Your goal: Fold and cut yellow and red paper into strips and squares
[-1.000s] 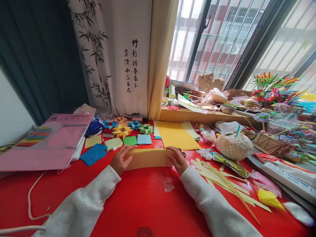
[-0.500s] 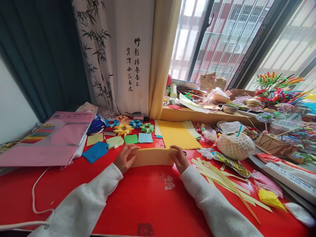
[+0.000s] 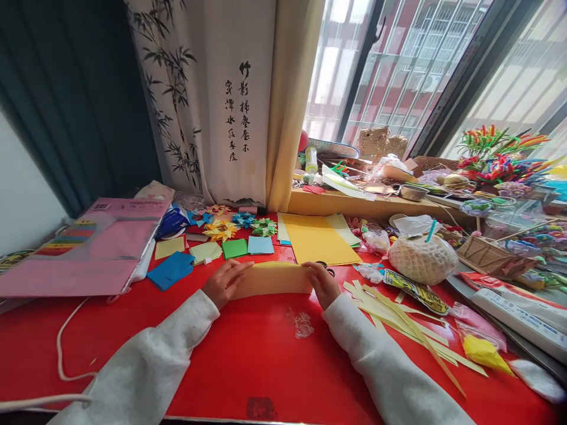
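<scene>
A pale yellow sheet of paper (image 3: 273, 281), folded into a long low shape, stands between my hands just above the red table. My left hand (image 3: 225, 282) grips its left end, fingers along the top edge. At the other end, my right hand (image 3: 322, 284) pinches the upper corner. Black scissors (image 3: 326, 268) lie partly hidden behind my right fingers. Just beyond the folded paper is a stack of yellow paper (image 3: 321, 236). Cut paper strips (image 3: 403, 321) are spread to the right of my right hand.
Blue paper (image 3: 170, 270), small coloured squares (image 3: 234, 249) and folded paper stars (image 3: 220, 229) lie at the back left. A pink folder (image 3: 124, 242) is at far left. A netted round fruit with a straw (image 3: 423, 261) stands right. Clear scraps (image 3: 303, 324) lie in front.
The yellow paper's top edge has bowed slightly, and more of the scissors shows behind my right hand. Both hands keep their hold at nearly the same place.
</scene>
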`<state>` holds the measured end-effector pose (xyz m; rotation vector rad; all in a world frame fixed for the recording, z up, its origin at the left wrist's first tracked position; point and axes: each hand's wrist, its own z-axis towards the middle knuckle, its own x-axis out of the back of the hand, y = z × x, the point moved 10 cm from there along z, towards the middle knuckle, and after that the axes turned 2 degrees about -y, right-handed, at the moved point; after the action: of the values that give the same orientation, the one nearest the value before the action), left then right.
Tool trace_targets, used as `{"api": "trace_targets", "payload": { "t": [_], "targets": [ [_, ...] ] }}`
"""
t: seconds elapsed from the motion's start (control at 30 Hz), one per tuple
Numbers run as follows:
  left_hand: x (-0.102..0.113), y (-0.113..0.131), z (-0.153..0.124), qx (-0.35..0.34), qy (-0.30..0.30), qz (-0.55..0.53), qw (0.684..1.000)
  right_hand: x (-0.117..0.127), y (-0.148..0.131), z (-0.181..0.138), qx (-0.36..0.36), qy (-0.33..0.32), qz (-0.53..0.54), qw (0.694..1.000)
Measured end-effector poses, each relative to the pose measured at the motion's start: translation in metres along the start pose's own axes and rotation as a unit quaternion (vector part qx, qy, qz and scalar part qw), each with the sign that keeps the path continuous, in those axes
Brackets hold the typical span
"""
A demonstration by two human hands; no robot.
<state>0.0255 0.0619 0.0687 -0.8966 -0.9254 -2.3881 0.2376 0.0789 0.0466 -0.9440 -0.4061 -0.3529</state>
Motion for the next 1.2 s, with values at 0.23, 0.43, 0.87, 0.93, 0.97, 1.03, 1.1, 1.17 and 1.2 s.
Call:
{"api": "trace_targets", "payload": {
  "t": [0.23, 0.43, 0.87, 0.93, 0.97, 1.03, 1.1, 1.17, 1.2],
  "targets": [
    [0.006, 0.002, 0.0, -0.018, 0.017, -0.028, 0.999, 0.003, 0.008, -0.001, -0.007, 0.017, 0.037, 0.999],
    [0.005, -0.039, -0.003, 0.15, 0.068, -0.155, 0.974, -0.011, 0.038, 0.001, -0.073, -0.016, 0.19, 0.979],
    [-0.037, -0.085, -0.025, 0.354, 0.03, -0.389, 0.85, -0.019, 0.039, 0.0, -0.092, -0.036, 0.255, 0.962],
    [-0.038, -0.086, -0.025, 0.357, 0.028, -0.392, 0.847, -0.019, 0.04, 0.0, -0.096, -0.034, 0.262, 0.96],
    [-0.038, -0.088, -0.026, 0.36, 0.028, -0.39, 0.847, -0.019, 0.041, 0.0, -0.097, -0.032, 0.265, 0.959],
    [-0.038, -0.091, -0.027, 0.365, 0.027, -0.388, 0.846, -0.019, 0.043, 0.0, -0.1, -0.033, 0.274, 0.956],
    [-0.039, -0.094, -0.028, 0.37, 0.024, -0.386, 0.845, -0.022, 0.045, 0.0, -0.104, -0.041, 0.284, 0.952],
    [-0.04, -0.097, -0.029, 0.376, 0.021, -0.383, 0.844, -0.024, 0.046, 0.0, -0.108, -0.047, 0.293, 0.949],
    [-0.041, -0.098, -0.03, 0.379, 0.019, -0.381, 0.843, -0.025, 0.047, 0.0, -0.11, -0.048, 0.297, 0.947]
  ]
}}
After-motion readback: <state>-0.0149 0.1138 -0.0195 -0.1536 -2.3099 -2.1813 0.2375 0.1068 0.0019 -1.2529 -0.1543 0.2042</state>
